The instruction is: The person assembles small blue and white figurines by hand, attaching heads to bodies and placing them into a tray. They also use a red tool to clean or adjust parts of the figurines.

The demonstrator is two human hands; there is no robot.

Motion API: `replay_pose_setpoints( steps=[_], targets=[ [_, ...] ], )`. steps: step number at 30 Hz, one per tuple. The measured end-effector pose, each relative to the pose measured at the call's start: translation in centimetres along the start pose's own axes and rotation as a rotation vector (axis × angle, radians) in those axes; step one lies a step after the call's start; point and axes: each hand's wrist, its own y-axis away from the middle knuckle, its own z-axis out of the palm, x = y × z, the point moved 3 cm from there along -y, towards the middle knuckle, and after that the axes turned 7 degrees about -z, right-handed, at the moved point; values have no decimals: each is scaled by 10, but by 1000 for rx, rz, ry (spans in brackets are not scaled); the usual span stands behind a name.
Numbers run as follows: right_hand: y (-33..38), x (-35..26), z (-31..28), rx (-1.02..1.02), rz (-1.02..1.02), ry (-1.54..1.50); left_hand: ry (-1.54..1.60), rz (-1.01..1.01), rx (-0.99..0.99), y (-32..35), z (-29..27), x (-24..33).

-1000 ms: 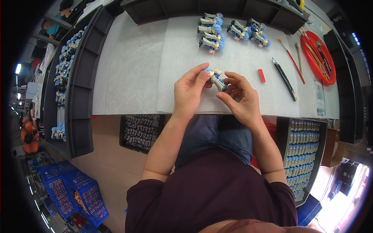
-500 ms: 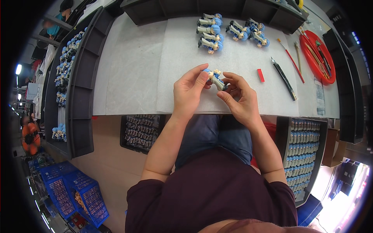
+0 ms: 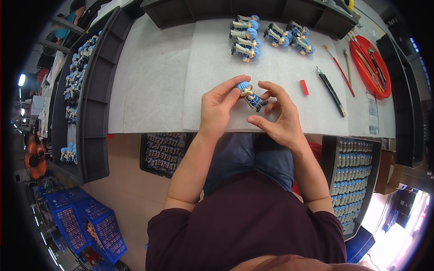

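Over the near part of the table I hold a small blue-haired figurine (image 3: pixel 251 97), tilted with its head up to the left and its dark feet down to the right. My left hand (image 3: pixel 220 101) pinches its head between thumb and fingers. Around the feet end, my right hand (image 3: pixel 281 110) is curved with thumb and fingers well apart; whether a fingertip touches the feet I cannot tell. Beyond my hands lies a column of similar figurines (image 3: pixel 244 38), with a smaller cluster of them (image 3: pixel 289 37) to its right.
A red block (image 3: pixel 304 87), a black craft knife (image 3: pixel 331 92) and a red-handled brush (image 3: pixel 340 71) lie to the right, near a red oval tray (image 3: pixel 370 67) of tools. Dark crates (image 3: pixel 94 104) flank the table left and back. Another crate (image 3: pixel 333 180) of figurines stands low at right.
The figurine has been turned so its blue front now shows instead of its pale back. My right hand's fingers have spread away from it, while my left keeps hold.
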Motion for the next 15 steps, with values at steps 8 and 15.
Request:
replay_pose_setpoints(
  steps=[8,15],
  targets=[
    [8,12,2,23,162,-106,-1,64,-51,1,1,0],
    [9,14,1,83,126,-131,-81,46,3,1,5,-3]
  ],
)
